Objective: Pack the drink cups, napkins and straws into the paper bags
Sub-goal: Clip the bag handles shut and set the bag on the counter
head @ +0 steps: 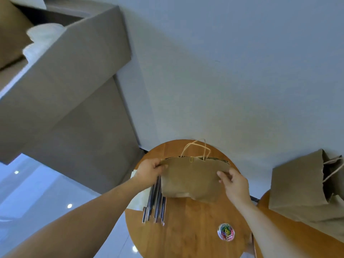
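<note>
Paper bag (191,179) is held by its folded top. The left hand (150,170) pinches its left corner and the right hand (234,183) its right. A yellow paper clip (191,159) sits mid-fold. Straws (156,205) lie beneath the bag's left edge. Recommended: keep the bag level and avoid pulling the corners apart, as this would likely strain the clip.

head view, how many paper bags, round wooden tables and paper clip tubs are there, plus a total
paper bags: 2, the held paper bag and the right paper bag
round wooden tables: 2, the centre table and the right table
paper clip tubs: 1, the paper clip tub
total: 5
</note>
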